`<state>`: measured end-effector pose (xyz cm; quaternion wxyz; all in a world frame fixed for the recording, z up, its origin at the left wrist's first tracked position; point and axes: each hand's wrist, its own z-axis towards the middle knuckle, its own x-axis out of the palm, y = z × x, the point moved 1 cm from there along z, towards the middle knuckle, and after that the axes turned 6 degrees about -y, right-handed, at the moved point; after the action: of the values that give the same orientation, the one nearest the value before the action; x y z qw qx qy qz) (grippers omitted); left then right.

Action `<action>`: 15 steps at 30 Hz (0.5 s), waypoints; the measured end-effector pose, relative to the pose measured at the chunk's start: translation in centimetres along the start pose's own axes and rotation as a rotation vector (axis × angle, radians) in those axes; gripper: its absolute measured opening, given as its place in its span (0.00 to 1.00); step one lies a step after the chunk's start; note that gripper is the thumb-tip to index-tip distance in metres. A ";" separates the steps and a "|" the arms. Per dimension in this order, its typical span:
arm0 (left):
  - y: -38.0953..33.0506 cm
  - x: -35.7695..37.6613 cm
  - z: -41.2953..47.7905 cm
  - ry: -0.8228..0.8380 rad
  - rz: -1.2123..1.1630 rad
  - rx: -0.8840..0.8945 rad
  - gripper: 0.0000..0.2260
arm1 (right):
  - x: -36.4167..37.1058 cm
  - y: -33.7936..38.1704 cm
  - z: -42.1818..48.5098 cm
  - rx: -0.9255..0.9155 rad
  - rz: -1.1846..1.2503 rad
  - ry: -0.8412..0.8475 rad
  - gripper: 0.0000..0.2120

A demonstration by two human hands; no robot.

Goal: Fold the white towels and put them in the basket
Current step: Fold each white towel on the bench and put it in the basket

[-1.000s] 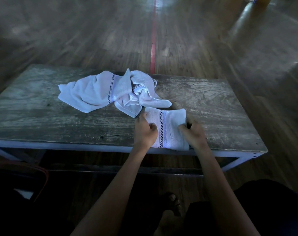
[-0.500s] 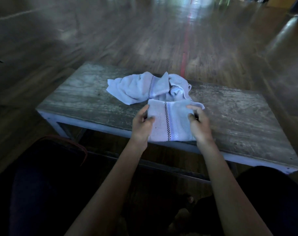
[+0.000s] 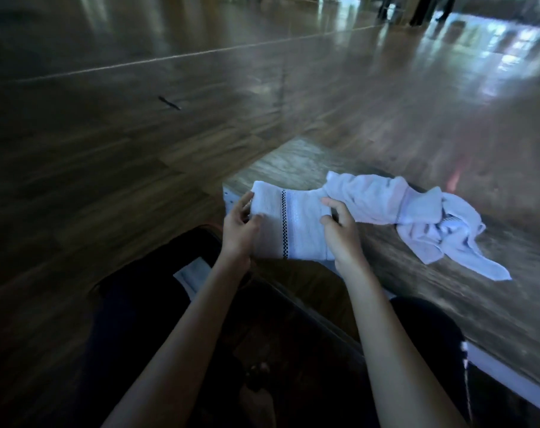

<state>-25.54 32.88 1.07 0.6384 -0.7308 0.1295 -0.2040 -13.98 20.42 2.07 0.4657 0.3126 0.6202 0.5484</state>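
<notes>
A folded white towel (image 3: 288, 225) with a black checked stripe is lifted off the table's left end. My left hand (image 3: 239, 230) grips its left edge, thumb on top. My right hand (image 3: 339, 233) pinches its right edge. Below and to the left stands a dark basket (image 3: 157, 273) on the floor, with a folded white towel (image 3: 192, 274) showing inside. A crumpled heap of white towels (image 3: 417, 217) lies on the wooden table (image 3: 293, 162) to the right.
Dark wooden floor spreads on the left and far side. My legs in dark clothing fill the lower part of the view. The table's pale front edge (image 3: 509, 384) runs down to the right. People's legs stand far off at the top right.
Both hands have carried the folded towel left, off the table's left end and toward the basket. The view has swung left, so the crumpled towels now lie to the right.
</notes>
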 end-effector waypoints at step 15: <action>0.7 -15.3 2.6 -0.448 0.026 0.043 0.21 | 17.4 3.1 0.0 -0.086 -0.039 0.461 0.16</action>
<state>-37.79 41.95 -1.97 0.6694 -0.7422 -0.0104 -0.0311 -20.84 36.71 0.94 0.3353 0.1470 0.6923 0.6219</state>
